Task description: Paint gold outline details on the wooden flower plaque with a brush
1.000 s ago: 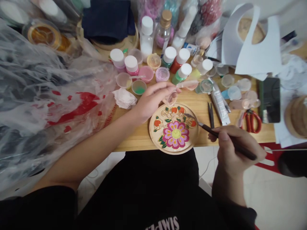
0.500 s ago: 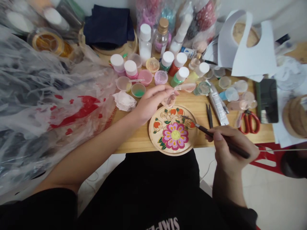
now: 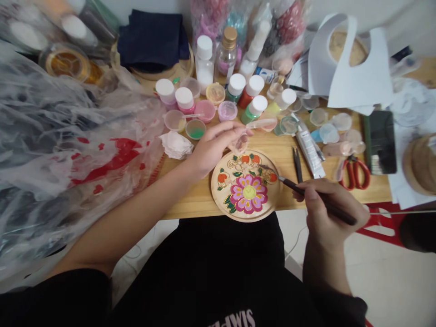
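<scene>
A round wooden plaque [image 3: 215,193] overhangs the table's front edge, bearing a pink and purple flower, orange fruits and green leaves outlined in gold. My right hand [image 3: 329,213] is closed around a slim tool with a dark handle [image 3: 293,185] and a thin metal tip like a small palette knife. Its tip is at the plaque's upper right, among the leaves; whether it touches cannot be seen. Above the plaque's far rim, my left hand [image 3: 218,147] pinches a small clear plastic cup [image 3: 240,144], its contents hard to make out.
Behind the plaque stand small paint cups [image 3: 195,130] and several white-capped bottles [image 3: 257,108]. On the right lie tweezers [image 3: 297,164], a metal tube [image 3: 310,152], red-handled pliers [image 3: 355,172] and a phone [image 3: 380,143]. Crumpled tissue [image 3: 176,145] and plastic sheeting [image 3: 68,150] are left.
The view has shifted very slightly. Both hands, the cup and the tool keep almost the same places over the plaque.
</scene>
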Demonstrator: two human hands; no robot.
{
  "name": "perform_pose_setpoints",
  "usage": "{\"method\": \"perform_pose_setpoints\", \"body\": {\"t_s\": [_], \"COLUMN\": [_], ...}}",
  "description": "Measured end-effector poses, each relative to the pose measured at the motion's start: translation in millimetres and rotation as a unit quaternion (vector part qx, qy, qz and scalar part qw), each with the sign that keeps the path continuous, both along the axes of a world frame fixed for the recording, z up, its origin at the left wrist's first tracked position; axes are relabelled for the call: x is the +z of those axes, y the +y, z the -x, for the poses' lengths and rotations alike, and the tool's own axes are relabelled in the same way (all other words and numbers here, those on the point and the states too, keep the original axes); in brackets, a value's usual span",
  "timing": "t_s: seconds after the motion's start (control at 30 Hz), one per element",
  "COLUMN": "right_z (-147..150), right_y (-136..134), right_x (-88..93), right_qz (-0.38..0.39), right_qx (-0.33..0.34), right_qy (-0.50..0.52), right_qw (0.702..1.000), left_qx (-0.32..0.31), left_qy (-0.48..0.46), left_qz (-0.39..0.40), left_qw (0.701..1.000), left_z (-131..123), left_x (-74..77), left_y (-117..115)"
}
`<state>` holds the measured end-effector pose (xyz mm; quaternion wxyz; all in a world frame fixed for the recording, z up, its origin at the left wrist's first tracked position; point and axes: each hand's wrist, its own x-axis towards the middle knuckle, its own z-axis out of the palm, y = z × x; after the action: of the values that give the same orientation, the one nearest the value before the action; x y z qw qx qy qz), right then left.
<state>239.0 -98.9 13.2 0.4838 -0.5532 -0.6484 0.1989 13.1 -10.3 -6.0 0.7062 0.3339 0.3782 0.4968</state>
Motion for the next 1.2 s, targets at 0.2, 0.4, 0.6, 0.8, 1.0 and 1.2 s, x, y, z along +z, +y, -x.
{"method": "perform_pose_setpoints", "body": {"t_s": [0.2, 0.4, 0.6, 0.8, 1.0, 1.2], "right_z": [0.3, 0.9, 1.4, 0.8, -1.2, -1.9], "right_y": [0.6, 2.3, 2.2, 1.9, 1.4, 1.0], "right_x": [0.3, -1.6, -2.3, -0.9, 2.4, 2.0], "right_qz": [-0.02, -0.016, -0.022, -0.01, -0.004, -0.009], "right_qx": [0.017, 0.015, 0.012, 0.016, 0.028, 0.023], "right_qy": [0.015, 0.009, 0.013, -0.005, -0.012, -0.012], "right_qw": [1.0, 1.0, 1.0, 1.0, 1.0, 1.0], "left_qx": [-0.002, 0.001, -0.001, -0.005, -0.016, -0.011], "left_qy": [-0.018, -0.001, -0.005, 0.003, 0.005, -0.005], "left_qz": [0.011, 0.002, -0.009, 0.003, -0.002, 0.01], "left_qw": [1.0, 1.0, 1.0, 1.0, 1.0, 1.0], "left_z": [-0.6, 0.8, 0.9, 0.4, 0.2, -0.3], "left_x": [0.8, 0.1, -1.8, 0.8, 3.5, 1.5], "left_y": [-0.2, -0.1, 0.3, 0.6, 1.3, 1.0]}}
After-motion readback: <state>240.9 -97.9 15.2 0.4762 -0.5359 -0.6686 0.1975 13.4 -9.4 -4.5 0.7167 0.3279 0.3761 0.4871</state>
